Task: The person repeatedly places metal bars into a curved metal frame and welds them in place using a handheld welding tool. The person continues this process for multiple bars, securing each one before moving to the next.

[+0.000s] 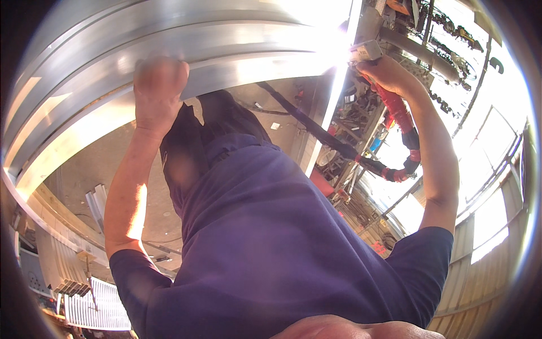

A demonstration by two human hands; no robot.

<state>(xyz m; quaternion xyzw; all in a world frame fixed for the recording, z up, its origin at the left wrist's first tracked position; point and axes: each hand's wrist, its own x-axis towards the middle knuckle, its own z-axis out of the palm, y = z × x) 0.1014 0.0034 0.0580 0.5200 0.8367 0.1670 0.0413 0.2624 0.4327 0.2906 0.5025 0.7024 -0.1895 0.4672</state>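
My right hand grips a handheld tool with a pale boxy head, held at the end of a bright upright metal edge. From the tool, a red-wrapped cable loops down and continues as a black sheathed hose. Strong white glare washes out the place where the tool's head meets the metal. My left hand, blurred and with curled fingers, is at the near edge of a long ribbed sheet-metal panel. Whether those fingers hold the edge or only rest there is unclear.
Shelving crowded with tools and parts stands at the right. Stacked rectangular tubes and a white slatted panel are at the lower left. The hose passes over the concrete floor. Corrugated wall sheeting runs along the lower right.
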